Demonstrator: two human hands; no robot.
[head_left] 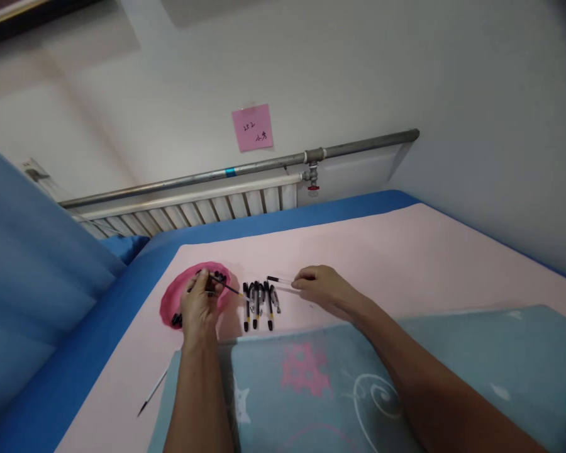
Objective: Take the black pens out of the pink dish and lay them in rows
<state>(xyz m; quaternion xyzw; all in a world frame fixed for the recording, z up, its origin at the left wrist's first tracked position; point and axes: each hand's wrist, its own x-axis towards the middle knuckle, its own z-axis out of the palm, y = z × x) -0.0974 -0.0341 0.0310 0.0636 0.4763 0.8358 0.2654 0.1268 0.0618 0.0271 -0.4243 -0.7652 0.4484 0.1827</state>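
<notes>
Pens (255, 306) in a row are the middle of this setup: black-and-clear, lying on the pink surface (382, 264), with smaller black-and-clear bits (275, 299) among their top ends. From them, the pink bowl (172, 296) sits around 9 o'clock with little black pieces (176, 319) in it. My guess is it's there to keep the tiny stuff from rolling off.

Left hand (200, 299) is over the bowl, grip pinched closed on a dark stick (225, 285), maybe a refill. Can't tell if something else is tucked in those fingers. Right hand (323, 286), at about 3 o'clock, has a closed fingertip grip on the tail of a black-ended stick (277, 280), probably so the business end stays free.

As for pointing: the pens' long axes run pretty much 12 to 6. Dark stick slants toward 4 o'clock, its paler end over the row. Black-ended stick aims just past 9, nearly flat across. Also, a loose white stick (153, 390) lies way out at 8 o'clock, dark tip toward 7.
</notes>
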